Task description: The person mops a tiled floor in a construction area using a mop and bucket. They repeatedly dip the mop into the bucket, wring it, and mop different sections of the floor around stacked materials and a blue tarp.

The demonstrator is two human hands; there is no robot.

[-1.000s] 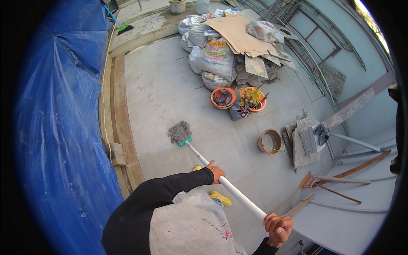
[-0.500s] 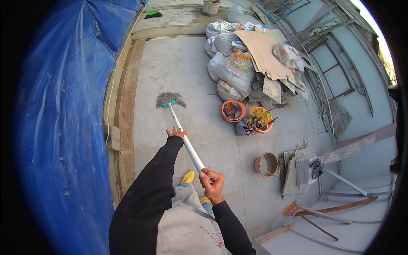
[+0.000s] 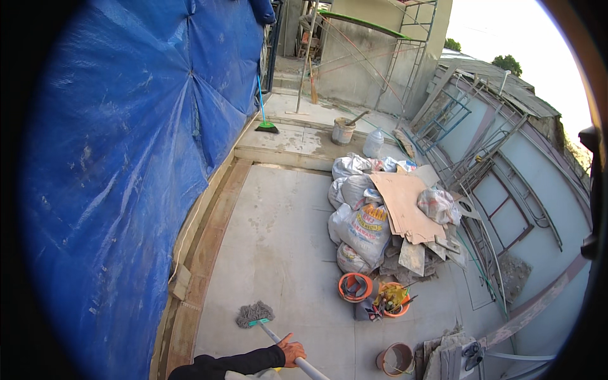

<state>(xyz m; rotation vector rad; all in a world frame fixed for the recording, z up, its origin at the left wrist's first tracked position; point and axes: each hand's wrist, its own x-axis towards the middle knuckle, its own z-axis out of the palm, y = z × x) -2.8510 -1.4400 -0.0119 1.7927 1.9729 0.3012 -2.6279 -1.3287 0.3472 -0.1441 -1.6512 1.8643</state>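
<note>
My left hand (image 3: 291, 352), in a black sleeve, grips the white pole of a mop (image 3: 254, 315) at the bottom edge of the view. The grey mop head with a teal clamp rests on the concrete floor (image 3: 278, 240) just ahead of that hand. The pole runs down to the right and out of the picture. My right hand is out of view below the frame.
A blue tarpaulin (image 3: 145, 145) covers the left side. A heap of white sacks (image 3: 358, 221) with cardboard (image 3: 405, 206) lies to the right, orange basins (image 3: 354, 286) and a small bucket (image 3: 398, 358) near it. A green broom (image 3: 266, 123) and a pail (image 3: 342, 131) stand on the raised step behind.
The view has tilted upward, showing the far step and scaffolding. The mop head and my left hand have dropped to the bottom edge, and my right hand has left the picture.
</note>
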